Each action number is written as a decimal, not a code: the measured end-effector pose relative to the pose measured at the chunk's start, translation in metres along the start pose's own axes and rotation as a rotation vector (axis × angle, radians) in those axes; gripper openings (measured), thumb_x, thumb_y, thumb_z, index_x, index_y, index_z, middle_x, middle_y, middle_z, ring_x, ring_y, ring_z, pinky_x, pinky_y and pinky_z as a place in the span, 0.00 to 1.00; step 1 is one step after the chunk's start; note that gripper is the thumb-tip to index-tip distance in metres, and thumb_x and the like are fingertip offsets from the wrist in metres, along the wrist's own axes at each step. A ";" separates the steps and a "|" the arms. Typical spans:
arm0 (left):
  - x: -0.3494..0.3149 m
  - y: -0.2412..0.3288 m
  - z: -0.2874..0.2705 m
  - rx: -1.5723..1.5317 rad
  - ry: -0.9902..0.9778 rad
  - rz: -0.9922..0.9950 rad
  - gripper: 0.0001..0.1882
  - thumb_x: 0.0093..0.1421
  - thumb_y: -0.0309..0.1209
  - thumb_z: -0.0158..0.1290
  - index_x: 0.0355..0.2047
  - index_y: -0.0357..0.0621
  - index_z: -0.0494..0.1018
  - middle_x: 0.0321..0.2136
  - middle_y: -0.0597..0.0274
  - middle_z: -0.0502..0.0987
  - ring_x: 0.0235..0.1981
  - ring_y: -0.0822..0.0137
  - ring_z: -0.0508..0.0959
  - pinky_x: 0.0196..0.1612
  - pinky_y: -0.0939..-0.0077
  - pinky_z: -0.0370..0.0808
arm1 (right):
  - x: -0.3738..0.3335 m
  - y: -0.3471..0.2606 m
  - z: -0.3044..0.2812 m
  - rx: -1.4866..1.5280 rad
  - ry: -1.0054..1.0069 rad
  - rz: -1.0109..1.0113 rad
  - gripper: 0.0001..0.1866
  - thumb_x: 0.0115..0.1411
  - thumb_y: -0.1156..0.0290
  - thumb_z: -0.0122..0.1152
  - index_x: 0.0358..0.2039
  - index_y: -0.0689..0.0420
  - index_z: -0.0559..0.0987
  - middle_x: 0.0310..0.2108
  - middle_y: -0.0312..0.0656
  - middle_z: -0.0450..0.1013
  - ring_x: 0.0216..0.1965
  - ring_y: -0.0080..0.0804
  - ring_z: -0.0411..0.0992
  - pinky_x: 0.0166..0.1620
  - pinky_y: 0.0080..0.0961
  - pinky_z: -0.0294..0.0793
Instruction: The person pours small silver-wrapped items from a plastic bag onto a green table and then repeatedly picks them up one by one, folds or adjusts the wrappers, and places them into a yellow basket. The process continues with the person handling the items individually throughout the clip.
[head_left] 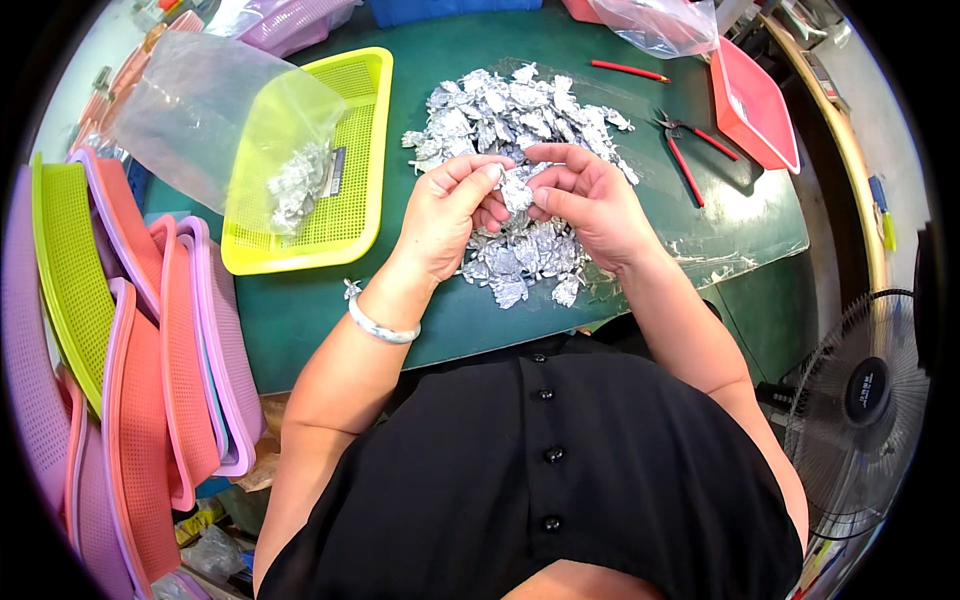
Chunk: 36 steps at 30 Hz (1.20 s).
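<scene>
Over the green table, my left hand [453,207] and my right hand [585,203] pinch a small silvery, crinkled flake-like piece [516,190] between thumbs and fingers. Its exact kind does not show. Beneath and beyond my hands spreads a pile of similar silvery pieces [500,110], and more of them lie between my wrists toward the near edge. Left of my left hand stands a yellow-green perforated basket [370,190]. A clear plastic bag [190,110] rests across it, with some silvery pieces [298,185] gathered at its lower end.
Red-handled pliers [690,150] and a red pen-like stick [628,70] lie to the right of the pile. A pink tray [755,105] stands at the far right edge. Stacked colored baskets [140,400] crowd the left side, and a fan [865,395] stands at the right.
</scene>
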<state>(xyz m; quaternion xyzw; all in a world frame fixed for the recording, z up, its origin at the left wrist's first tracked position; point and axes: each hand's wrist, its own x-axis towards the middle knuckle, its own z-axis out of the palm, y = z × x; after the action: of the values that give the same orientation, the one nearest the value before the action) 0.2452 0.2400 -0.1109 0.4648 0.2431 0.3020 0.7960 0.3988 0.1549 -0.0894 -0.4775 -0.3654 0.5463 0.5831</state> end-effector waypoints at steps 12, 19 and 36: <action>0.007 -0.008 -0.009 -0.417 -0.121 -0.070 0.14 0.61 0.32 0.40 0.44 0.37 0.66 0.35 0.59 0.72 0.34 0.70 0.72 0.39 0.76 0.71 | 0.002 0.013 0.023 -0.753 0.118 -0.691 0.21 0.47 0.84 0.54 0.44 0.61 0.68 0.27 0.42 0.70 0.30 0.29 0.71 0.35 0.22 0.71; 0.009 -0.004 -0.014 -0.586 -0.210 -0.108 0.18 0.61 0.33 0.39 0.47 0.33 0.63 0.34 0.53 0.72 0.32 0.65 0.73 0.36 0.77 0.71 | -0.007 0.007 -0.001 -0.781 0.207 -0.622 0.17 0.49 0.83 0.54 0.42 0.61 0.70 0.29 0.40 0.72 0.30 0.25 0.71 0.34 0.19 0.70; 0.012 -0.006 -0.020 -0.549 -0.079 -0.135 0.17 0.61 0.34 0.38 0.45 0.34 0.63 0.33 0.54 0.72 0.32 0.64 0.73 0.36 0.76 0.72 | -0.005 0.007 -0.023 -1.033 0.287 -0.695 0.16 0.45 0.81 0.55 0.38 0.60 0.72 0.27 0.41 0.71 0.31 0.36 0.70 0.35 0.27 0.68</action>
<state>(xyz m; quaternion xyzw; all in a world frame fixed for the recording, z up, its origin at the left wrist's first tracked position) 0.2421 0.2581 -0.1268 0.2258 0.1512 0.2843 0.9194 0.4178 0.1456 -0.1023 -0.6191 -0.6335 0.0091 0.4640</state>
